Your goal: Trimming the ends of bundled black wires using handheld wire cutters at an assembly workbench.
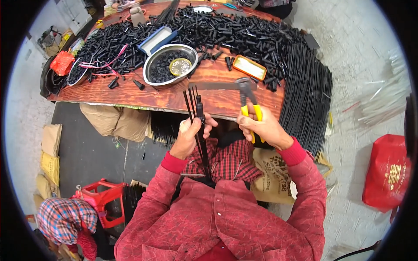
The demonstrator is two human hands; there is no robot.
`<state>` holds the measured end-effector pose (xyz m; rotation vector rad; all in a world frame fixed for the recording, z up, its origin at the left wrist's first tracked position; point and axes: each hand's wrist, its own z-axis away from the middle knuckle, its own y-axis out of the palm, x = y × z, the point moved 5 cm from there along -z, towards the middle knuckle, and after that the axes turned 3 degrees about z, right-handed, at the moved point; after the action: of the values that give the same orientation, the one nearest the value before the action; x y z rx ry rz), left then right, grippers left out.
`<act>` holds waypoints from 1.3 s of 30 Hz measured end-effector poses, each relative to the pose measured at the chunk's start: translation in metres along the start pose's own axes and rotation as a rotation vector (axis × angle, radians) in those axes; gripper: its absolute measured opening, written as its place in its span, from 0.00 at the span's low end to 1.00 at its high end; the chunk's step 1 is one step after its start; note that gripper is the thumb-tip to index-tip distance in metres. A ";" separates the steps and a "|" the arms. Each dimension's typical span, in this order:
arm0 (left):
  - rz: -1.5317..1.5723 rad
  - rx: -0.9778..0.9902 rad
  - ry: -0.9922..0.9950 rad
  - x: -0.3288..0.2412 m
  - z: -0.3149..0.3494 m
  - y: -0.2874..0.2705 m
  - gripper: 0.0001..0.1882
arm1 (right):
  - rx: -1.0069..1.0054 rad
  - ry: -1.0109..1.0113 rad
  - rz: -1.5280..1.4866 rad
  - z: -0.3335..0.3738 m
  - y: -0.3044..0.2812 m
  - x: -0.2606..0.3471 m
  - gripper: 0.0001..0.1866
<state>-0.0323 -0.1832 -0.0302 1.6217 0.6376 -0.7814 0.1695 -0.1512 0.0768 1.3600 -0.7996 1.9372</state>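
Observation:
My left hand (pixel 187 135) is closed round several thin black rods (pixel 190 104), which stand nearly upright above my lap. A black stepped tubular fitting (pixel 199 104) sticks up from the same grip; whether it sits on one of the rods I cannot tell. In my right hand (pixel 269 127) is a pair of pincers (pixel 244 93) with yellow handles and a dark metal head pointing up, at the table's near edge. A gap separates the pincers from the rods. On the table just beyond both hands lies a flat dark metal strip (pixel 217 85).
The wooden table (pixel 130 98) carries a heap of black fittings (pixel 230 32), a metal bowl (pixel 150 74) of small black pieces, an orange-rimmed tray (pixel 249 67) and a blue-and-white box (pixel 157 40). Long black rods (pixel 307 87) hang over its right end. Another person (pixel 69 222) is at lower left, beside a red stool (pixel 102 200).

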 end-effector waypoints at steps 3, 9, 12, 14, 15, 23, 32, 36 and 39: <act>0.000 -0.034 0.013 -0.002 0.000 -0.011 0.23 | -0.068 -0.042 0.169 -0.047 0.008 0.026 0.10; 0.027 -0.065 0.035 -0.009 0.009 -0.027 0.22 | -0.195 -0.433 0.907 -0.170 0.022 0.066 0.13; 0.028 -0.067 0.031 -0.008 0.005 -0.032 0.22 | -0.285 -0.464 1.205 -0.230 0.026 0.071 0.11; 0.061 -0.089 0.010 -0.010 0.002 -0.037 0.24 | -0.309 -0.472 1.392 -0.264 0.029 0.069 0.09; 0.068 -0.088 0.011 -0.011 0.002 -0.041 0.24 | -0.306 -0.469 1.398 -0.275 0.032 0.064 0.09; 0.190 -0.163 -0.064 0.001 0.003 -0.067 0.15 | -0.294 -0.666 1.572 -0.307 0.038 0.029 0.07; 0.237 -0.153 -0.059 0.009 0.001 -0.073 0.17 | -0.227 -0.578 1.509 -0.315 0.049 0.034 0.08; 0.232 -0.128 -0.069 0.009 -0.006 -0.071 0.18 | -0.199 -0.544 1.484 -0.323 0.041 0.029 0.09; 0.228 -0.139 -0.076 0.008 -0.006 -0.071 0.19 | -0.236 -0.588 1.434 -0.319 0.041 0.029 0.10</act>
<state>-0.0804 -0.1643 -0.0794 1.4989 0.4342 -0.6146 -0.0517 0.0750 0.0098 1.2751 -2.7379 2.1421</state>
